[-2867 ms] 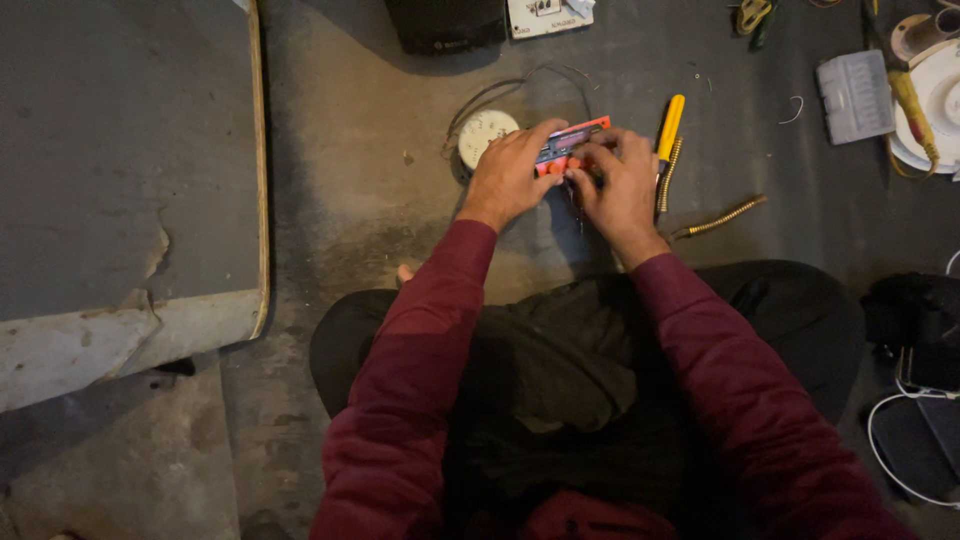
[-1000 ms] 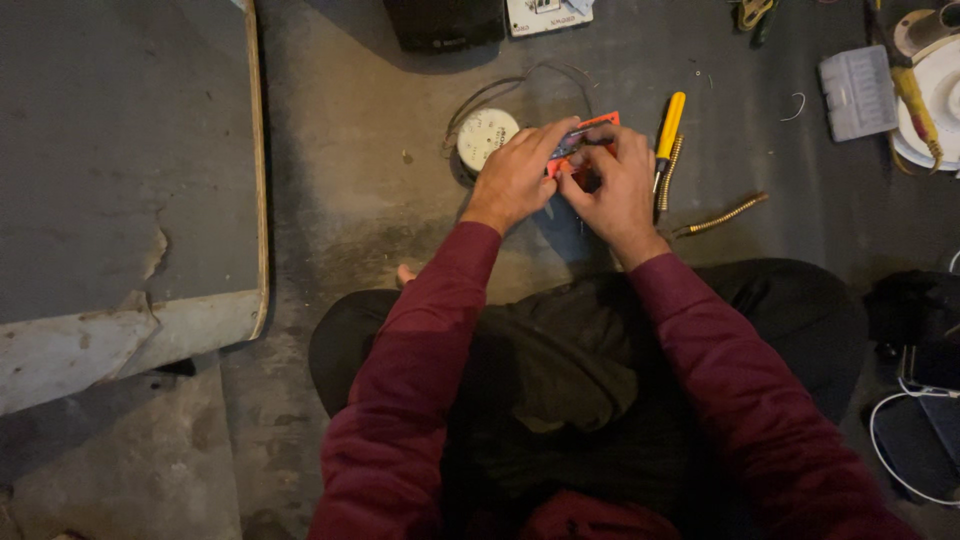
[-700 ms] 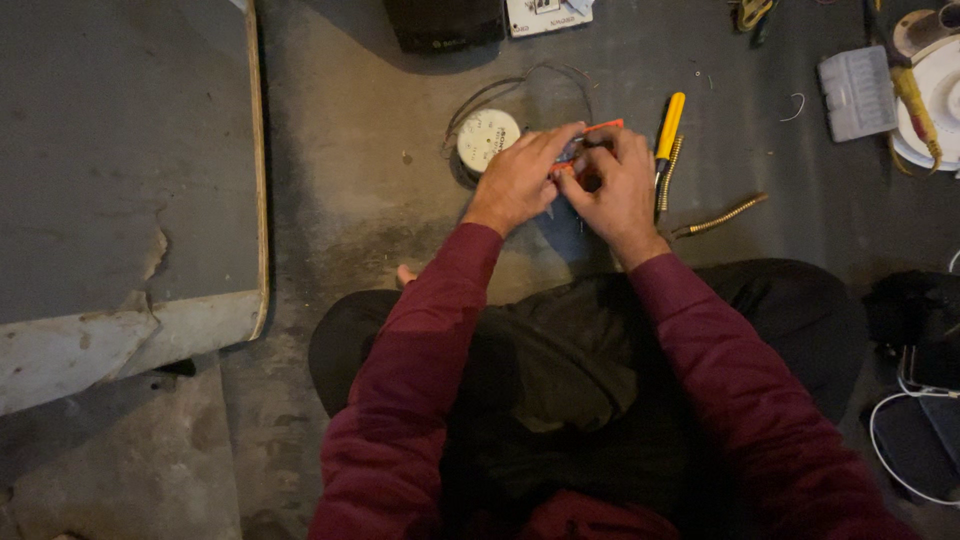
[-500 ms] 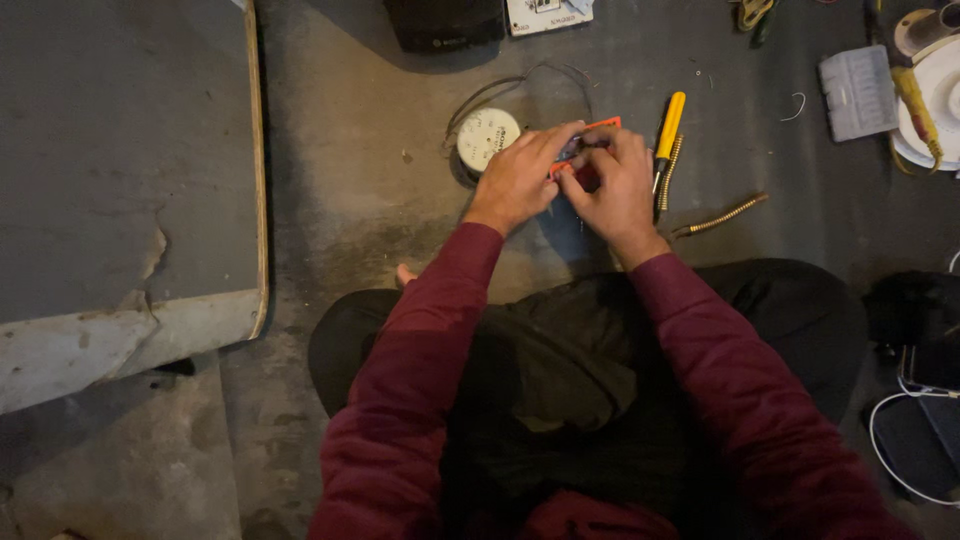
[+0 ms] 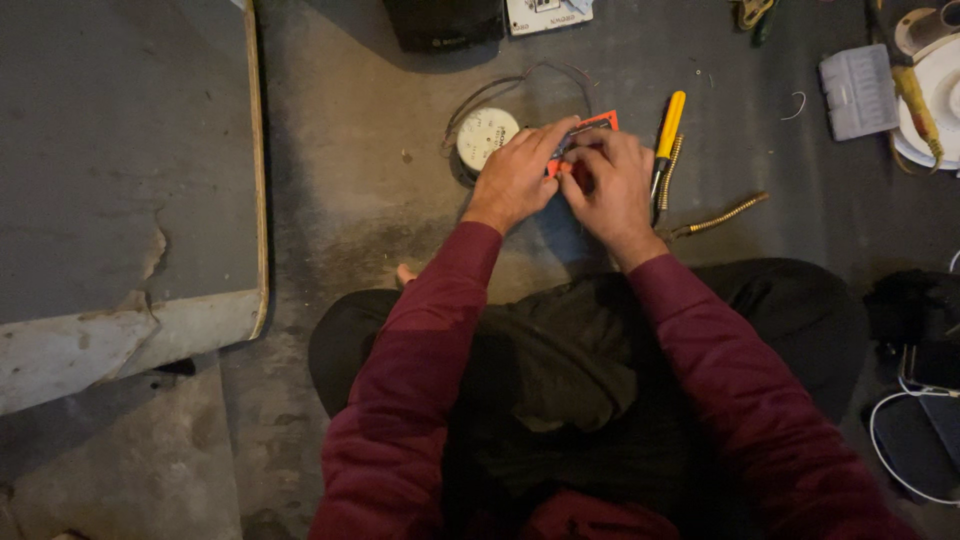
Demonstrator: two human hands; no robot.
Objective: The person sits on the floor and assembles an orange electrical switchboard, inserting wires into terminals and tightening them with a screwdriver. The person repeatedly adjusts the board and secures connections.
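Observation:
I sit cross-legged on a concrete floor in dark red sleeves. Both hands are together in front of me on a small flat orange packet (image 5: pixel 596 125). My left hand (image 5: pixel 518 175) grips its left side with the fingers over the top edge. My right hand (image 5: pixel 610 185) pinches its right side, covering most of it. Only the packet's upper right corner shows. A white round disc with thin wires (image 5: pixel 486 135) lies on the floor just left of my left hand.
A yellow-handled tool (image 5: pixel 667 125) and a coiled metal spring (image 5: pixel 718 216) lie right of my hands. A grey board with a chipped edge (image 5: pixel 120 180) fills the left. A black box (image 5: pixel 445 22), a grey plastic case (image 5: pixel 856 90) and white cables (image 5: pixel 915 440) lie around.
The orange packet has turned in my hands from showing its broad face to showing mostly a corner. Both hands stayed at the same spot, fingers shifting over it.

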